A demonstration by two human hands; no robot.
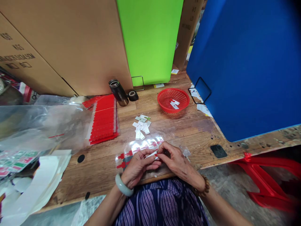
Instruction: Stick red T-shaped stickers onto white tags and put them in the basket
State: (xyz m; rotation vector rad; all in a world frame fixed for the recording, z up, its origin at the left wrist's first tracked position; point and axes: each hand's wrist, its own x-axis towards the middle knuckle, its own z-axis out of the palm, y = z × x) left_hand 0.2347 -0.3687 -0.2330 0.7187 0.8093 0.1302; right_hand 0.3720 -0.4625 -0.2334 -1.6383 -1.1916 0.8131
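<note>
My left hand pinches a small white card-like piece between thumb and fingers, just above the table's near edge. The fingertips of my right hand are closed at the other end of that piece, where a bit of red shows; exactly what they grip is too small to make out. Beneath both hands lies a clear plastic sheet with red tabs. Farther off is a loose pile of small white and greenish flat pieces. A red plastic basket behind it holds a few similar pieces.
On the left lie a stack of red tabbed sheets and clear plastic bags. A black bottle stands uncapped beside its lid. Green and blue panels rise behind. A red stool sits at right.
</note>
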